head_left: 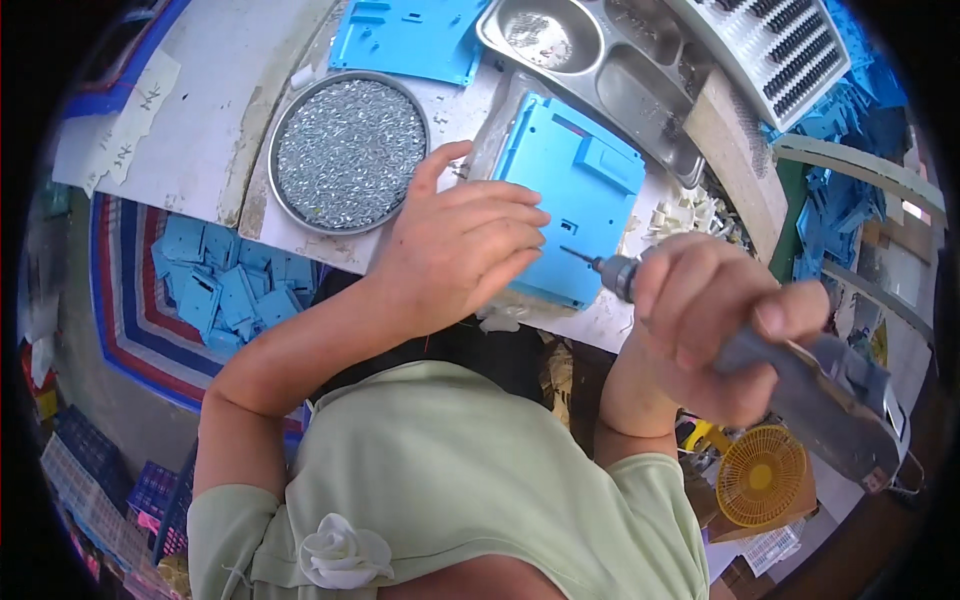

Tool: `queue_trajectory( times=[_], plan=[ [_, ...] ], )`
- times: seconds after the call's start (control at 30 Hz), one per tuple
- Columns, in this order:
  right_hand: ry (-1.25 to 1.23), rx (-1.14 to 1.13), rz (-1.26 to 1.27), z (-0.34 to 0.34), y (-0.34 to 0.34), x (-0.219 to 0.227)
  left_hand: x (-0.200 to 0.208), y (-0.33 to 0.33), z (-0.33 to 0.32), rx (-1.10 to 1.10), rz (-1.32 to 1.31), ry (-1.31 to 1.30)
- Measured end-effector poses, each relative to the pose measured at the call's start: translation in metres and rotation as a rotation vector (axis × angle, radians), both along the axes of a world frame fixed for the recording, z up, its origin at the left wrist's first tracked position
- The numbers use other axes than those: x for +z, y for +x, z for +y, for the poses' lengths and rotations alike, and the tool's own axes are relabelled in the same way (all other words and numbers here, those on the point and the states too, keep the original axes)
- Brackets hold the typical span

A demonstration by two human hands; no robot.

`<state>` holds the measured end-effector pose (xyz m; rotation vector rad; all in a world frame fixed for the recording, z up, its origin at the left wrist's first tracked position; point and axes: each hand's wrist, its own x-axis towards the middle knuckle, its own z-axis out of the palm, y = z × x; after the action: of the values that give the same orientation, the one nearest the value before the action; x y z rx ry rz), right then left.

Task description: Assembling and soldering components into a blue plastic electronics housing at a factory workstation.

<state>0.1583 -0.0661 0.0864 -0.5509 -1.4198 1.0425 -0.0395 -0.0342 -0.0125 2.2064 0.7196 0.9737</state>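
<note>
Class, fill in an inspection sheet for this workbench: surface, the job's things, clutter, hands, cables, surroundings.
Surface: pale worn table.
Job's things: blue plastic panel flat on the table; grey electric screwdriver, bit aimed at the panel.
Clutter: round tray of screws, steel compartment tray, second blue panel, small white parts.
Hands: left hand rests on the panel; right hand grips the screwdriver.
Cables: nothing seen.
Surroundings: blue panels on a striped mat, yellow fan.
</note>
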Motion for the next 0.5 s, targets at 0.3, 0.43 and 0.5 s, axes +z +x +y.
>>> queue_trajectory(
  times=[0.3,0.43,0.5],
  plan=[
    [-0.049,0.076,0.067,0.0,-0.035,-0.004,-0.001,-0.031,-0.018,0.067,-0.046,0.004],
    [-0.061,0.027,0.065,0.006,-0.042,-0.003,0.017,-0.044,-0.002,0.025,0.188,-0.053],
    [-0.097,-0.016,0.071,0.009,-0.043,-0.003,0.015,-0.072,0.029,0.33,0.146,0.046]
  ],
)
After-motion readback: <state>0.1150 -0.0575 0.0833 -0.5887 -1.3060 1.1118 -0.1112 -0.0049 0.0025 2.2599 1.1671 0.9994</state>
